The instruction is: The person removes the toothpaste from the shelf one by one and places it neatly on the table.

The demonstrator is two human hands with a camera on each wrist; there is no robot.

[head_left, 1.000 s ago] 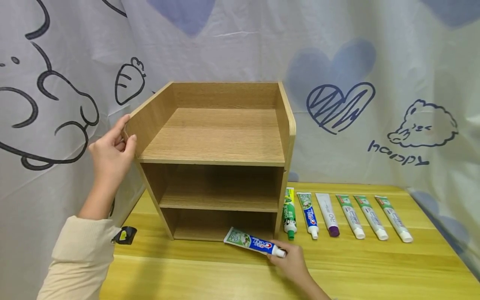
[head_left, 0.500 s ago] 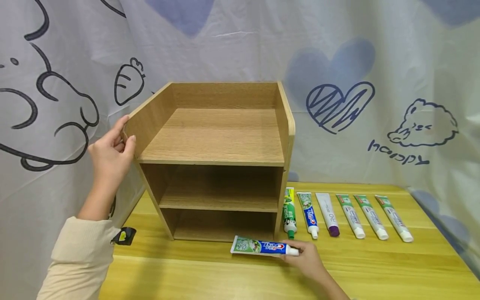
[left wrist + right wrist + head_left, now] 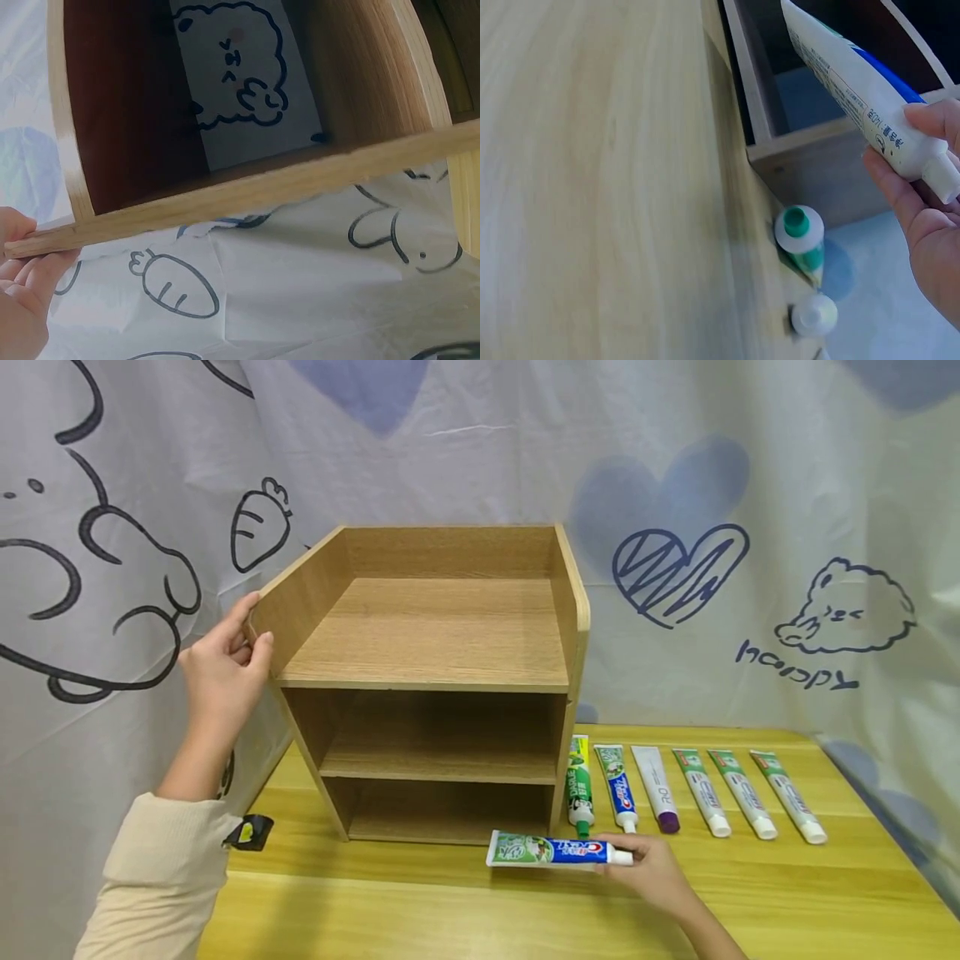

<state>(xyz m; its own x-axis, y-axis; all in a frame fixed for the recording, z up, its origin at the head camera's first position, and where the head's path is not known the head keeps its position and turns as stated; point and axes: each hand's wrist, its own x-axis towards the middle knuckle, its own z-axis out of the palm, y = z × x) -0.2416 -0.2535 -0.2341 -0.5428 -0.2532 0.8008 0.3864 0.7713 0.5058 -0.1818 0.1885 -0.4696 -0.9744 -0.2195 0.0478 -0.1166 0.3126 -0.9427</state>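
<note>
Head view: bright, even, diffuse light; colours true, focus sharp across the frame. Soft shadows only: inside the lower compartments of the wooden shelf unit [image 3: 435, 693] and a faint one on the surface [image 3: 525, 910] under it. Slight wide-angle bowing toward the frame edges.

Left wrist view: shelf interior dark, printed cloth backdrop [image 3: 300, 285] bright behind it; left hand [image 3: 19, 292] at the corner soft and pale.

Right wrist view: near surface blurred and washed out; toothpaste tube [image 3: 862, 97] reasonably sharp, mild glare on it.
</note>
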